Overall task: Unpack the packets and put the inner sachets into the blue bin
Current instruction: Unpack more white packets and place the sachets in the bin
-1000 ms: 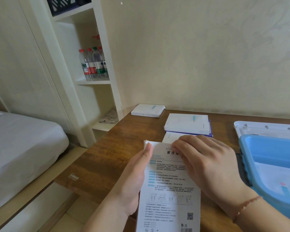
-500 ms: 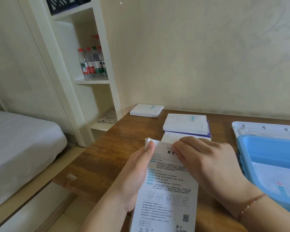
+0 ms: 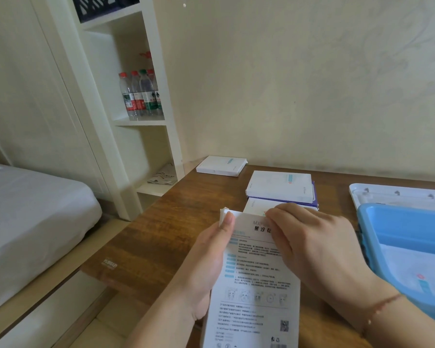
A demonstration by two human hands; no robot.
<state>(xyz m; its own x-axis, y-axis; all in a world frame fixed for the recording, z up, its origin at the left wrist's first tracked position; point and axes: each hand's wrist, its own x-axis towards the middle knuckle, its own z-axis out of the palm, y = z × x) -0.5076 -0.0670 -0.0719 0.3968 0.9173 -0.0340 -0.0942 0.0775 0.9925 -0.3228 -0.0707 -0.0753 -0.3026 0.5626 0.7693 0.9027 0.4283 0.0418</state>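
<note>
Seemingly both hands (image 3: 261, 257) pinch the packet's (image 3: 255, 297) top edge.

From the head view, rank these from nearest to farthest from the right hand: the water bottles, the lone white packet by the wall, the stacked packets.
1. Stacked packets, just beyond the right hand.
2. Lone white packet, far left corner of the table.
3. Water bottles, up on the shelf at left.

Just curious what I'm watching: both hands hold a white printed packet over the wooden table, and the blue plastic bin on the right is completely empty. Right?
Not quite: the blue plastic bin already holds a white sachet, as the head view shows. Both hands do hold the white printed packet over the wooden table.
</note>
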